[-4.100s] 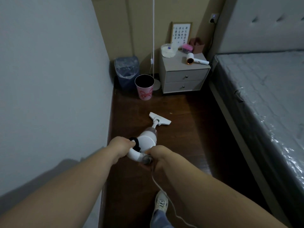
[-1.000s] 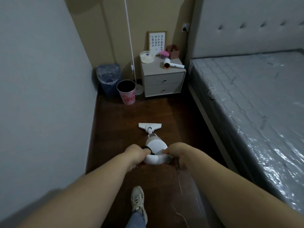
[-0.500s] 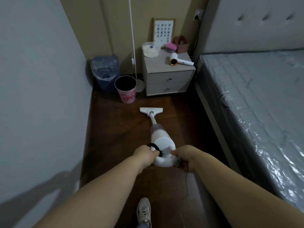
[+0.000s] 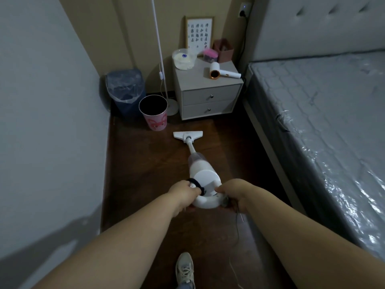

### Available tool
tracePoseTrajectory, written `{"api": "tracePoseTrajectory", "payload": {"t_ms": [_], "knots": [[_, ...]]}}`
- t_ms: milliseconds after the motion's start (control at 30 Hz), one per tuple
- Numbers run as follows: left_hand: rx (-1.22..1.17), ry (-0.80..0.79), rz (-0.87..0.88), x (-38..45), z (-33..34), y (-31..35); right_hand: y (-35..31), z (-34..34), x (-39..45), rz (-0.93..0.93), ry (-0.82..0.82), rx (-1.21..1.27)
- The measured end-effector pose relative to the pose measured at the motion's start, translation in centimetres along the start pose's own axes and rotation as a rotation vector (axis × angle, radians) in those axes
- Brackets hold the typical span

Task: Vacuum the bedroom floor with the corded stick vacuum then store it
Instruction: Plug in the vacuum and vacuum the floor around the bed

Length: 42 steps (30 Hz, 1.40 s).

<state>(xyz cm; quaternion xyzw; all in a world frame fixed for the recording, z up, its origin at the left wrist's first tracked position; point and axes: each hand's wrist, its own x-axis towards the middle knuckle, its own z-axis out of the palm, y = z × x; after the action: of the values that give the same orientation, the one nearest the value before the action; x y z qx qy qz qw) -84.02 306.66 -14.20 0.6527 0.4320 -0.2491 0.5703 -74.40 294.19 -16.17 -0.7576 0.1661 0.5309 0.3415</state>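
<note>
A white corded stick vacuum [image 4: 203,174] slants away from me over the dark wooden floor [image 4: 145,163]. Its flat white floor head [image 4: 188,135] lies on the boards just in front of the nightstand. My left hand [image 4: 185,192] grips the left side of the looped handle by a black band. On the right side of that handle my right hand [image 4: 234,191] holds on. A thin cord [image 4: 237,232] trails from under my right hand down toward my shoe [image 4: 185,270].
A grey wall runs along the left. A plastic-wrapped mattress [image 4: 333,126] fills the right. At the far end stand a two-drawer nightstand [image 4: 208,99] with a hair dryer [image 4: 223,73], a pink bin [image 4: 153,112], a blue lined bin [image 4: 126,90] and a floor lamp pole [image 4: 159,51].
Over the last second the vacuum's floor head has slid forward toward the nightstand and pink bin. Both hands keep the same hold on the handle.
</note>
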Motion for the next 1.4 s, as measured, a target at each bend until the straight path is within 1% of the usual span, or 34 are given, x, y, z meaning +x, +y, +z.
{"api": "tracePoseTrajectory", "payload": {"t_ms": [200,367,467,567,633,733,867,967,1133,1200,1400], "knots": [[0.017,-0.048,0.002,-6.2,4.9,-5.2,8.4,-0.8,-4.6,-0.030,-0.013,-0.034],[0.036,-0.045,0.014,-12.7,11.3,-12.2,18.4,-1.0,-9.4,-0.039,-0.038,-0.073],[0.033,-0.042,-0.025,-16.3,15.2,-16.5,24.2,-1.1,-12.0,0.001,-0.052,-0.112],[0.010,-0.019,-0.045,-19.1,17.7,-19.8,28.2,-1.1,-14.3,-0.017,-0.060,-0.108],[-0.019,0.004,-0.042,-20.7,18.3,-21.1,29.4,-0.6,-15.7,-0.044,-0.068,-0.138],[-0.042,0.021,-0.053,-22.2,17.9,-22.0,29.7,0.1,-17.0,-0.068,-0.084,-0.201],[-0.032,0.041,-0.074,-23.0,16.2,-22.5,28.6,1.7,-17.6,-0.118,-0.099,-0.272],[-0.099,0.072,-0.077,-22.3,14.1,-23.2,26.9,3.9,-16.9,-0.146,-0.128,-0.253],[-0.142,0.139,-0.076,-19.1,8.1,-23.3,22.4,8.7,-14.8,-0.156,-0.163,-0.207],[-0.142,0.159,-0.066,-17.1,5.6,-22.9,20.2,9.9,-13.9,-0.156,-0.151,-0.175],[-0.198,0.219,-0.028,-9.6,-3.0,-20.1,10.7,14.2,-10.3,-0.136,-0.119,-0.140]]}}
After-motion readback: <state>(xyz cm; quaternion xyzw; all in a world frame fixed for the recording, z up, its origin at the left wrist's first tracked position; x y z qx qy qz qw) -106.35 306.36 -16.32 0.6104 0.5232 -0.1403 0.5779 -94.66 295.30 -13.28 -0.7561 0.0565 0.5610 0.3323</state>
